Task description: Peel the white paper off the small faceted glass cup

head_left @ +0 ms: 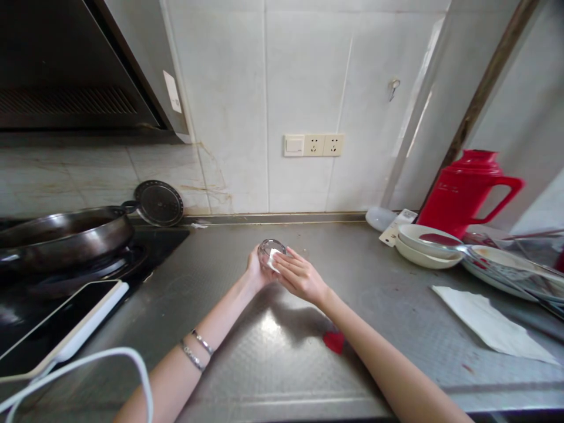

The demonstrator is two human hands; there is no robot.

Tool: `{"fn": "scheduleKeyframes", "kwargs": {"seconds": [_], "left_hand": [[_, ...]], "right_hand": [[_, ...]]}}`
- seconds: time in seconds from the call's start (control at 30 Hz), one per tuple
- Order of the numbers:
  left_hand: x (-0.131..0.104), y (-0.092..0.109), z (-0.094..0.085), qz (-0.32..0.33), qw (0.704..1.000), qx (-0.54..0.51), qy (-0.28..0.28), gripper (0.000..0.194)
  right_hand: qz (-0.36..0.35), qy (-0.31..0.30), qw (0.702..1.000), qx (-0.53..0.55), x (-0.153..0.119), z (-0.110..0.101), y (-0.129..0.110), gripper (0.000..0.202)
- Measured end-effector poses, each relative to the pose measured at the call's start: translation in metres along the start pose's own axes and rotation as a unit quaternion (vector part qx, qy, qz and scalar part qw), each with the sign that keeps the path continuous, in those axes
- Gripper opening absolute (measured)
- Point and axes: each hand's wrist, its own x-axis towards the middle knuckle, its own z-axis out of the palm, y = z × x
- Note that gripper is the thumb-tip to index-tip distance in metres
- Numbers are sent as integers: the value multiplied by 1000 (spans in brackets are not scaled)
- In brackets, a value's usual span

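Observation:
Above the middle of the metal counter (247, 376), my left hand (257, 270) is wrapped round a small, clear, round object (269, 242) that looks like glass; whether it is a cup or a lid I cannot tell. My right hand (304, 277) presses a folded white tissue (274, 258) against the glass-like object with its fingers together. The left fingers are partly hidden behind the object. A red piece (333, 341) lies on the counter beside my right forearm.
At left, a steel pan (66, 235) sits on the stove, with a phone (66, 326) and white cable (132, 352) nearer. To the right are a red thermos (462, 191), stacked bowls (429, 258), plates with utensils, and a paper sheet (493, 323). A tiled wall stands behind.

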Motion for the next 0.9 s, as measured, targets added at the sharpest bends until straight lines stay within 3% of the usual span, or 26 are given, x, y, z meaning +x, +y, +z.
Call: {"fn": "scheduleKeyframes", "kwargs": {"seconds": [0.3,0.5,0.67,0.9], "left_hand": [[-7,-4,3,25,1000,2,1,38],[-9,-8,6,44,999,-15,-11,38],[-6,-19,4,19,998,32,-54,52],[-6,-21,2,8,992,83,-94,62]], "right_hand": [[11,18,1000,5,-1,-5,3,32],[46,63,997,12,1,-4,2,33],[127,98,987,22,1,-1,5,32],[265,163,949,57,5,-1,1,23]]}}
